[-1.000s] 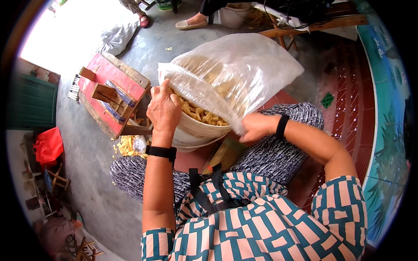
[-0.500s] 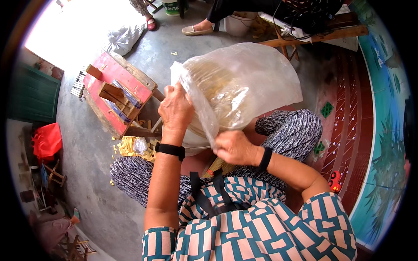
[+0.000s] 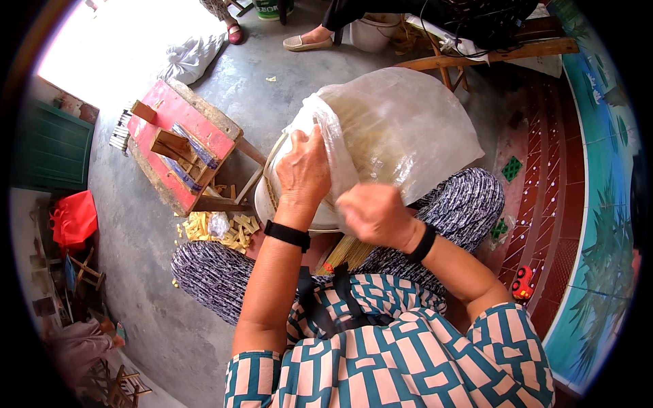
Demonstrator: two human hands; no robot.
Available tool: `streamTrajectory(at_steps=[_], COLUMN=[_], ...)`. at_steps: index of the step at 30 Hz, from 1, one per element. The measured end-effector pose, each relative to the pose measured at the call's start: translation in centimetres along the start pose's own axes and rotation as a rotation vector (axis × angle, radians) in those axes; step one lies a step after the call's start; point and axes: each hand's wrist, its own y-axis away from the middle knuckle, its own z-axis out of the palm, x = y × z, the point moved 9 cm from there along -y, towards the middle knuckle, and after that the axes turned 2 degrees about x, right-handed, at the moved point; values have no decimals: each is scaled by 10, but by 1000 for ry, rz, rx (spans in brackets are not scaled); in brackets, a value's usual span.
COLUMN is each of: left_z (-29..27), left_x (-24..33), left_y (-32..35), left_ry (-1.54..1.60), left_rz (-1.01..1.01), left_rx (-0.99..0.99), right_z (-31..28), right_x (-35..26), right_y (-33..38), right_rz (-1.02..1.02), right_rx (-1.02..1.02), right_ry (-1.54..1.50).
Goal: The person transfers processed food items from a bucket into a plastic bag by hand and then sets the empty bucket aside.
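A large translucent plastic bag (image 3: 415, 115) spreads in front of me, with yellowish straw-like material (image 3: 371, 146) showing dimly through it. My left hand (image 3: 304, 166) is closed on the gathered edge of the bag's mouth. Lower and to the right, my right hand (image 3: 376, 214) is a blurred fist at the near end of that edge, its fingertips partly hidden. Beneath the bag, the rim of a round white container (image 3: 264, 204) shows at the left. Between my knees lies a bundle of thin yellowish stalks (image 3: 348, 253).
To the left stands a low red-topped wooden bench (image 3: 183, 129) carrying a wooden block fixture (image 3: 178, 149). Yellow scraps (image 3: 238, 234) litter the floor beside it. A grey-white sack (image 3: 194, 60) lies farther off. Another person's shoe (image 3: 307, 43) and a white bucket (image 3: 373, 34) are at the far side.
Both hands have shifted slightly right, the right one also a little up. The bag's mouth has moved right with them, baring more of the white container's left rim.
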Motion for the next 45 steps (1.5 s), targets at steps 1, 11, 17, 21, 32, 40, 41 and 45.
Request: streamTrajectory(at_steps=[1, 11, 17, 21, 32, 40, 41, 45], left_z=[1, -2, 28, 63, 157, 164, 164, 172], left_x=[4, 10, -1, -42, -193, -147, -137, -120], left_y=[0, -2, 8, 38, 166, 175, 167, 150], left_ry=[6, 201, 550, 764, 944, 1347, 1330, 1180], left_rz=[4, 127, -78, -177, -1110, -1317, -1297, -1188], left_rx=[9, 49, -115, 4, -175, -415, -442, -520], right_z=[-28, 7, -18, 24, 94, 103, 103, 86], right_x=[6, 85, 56, 48, 151, 195, 195, 195], right_y=[-4, -2, -34, -45, -20, -23, -29, -35], right_rz=[22, 524, 114, 114, 776, 902, 883, 885], right_rx=[230, 400, 422, 256, 149, -1, -83, -440], right_ry=[-5, -465, 9, -366, -1208, -1005, -940, -779])
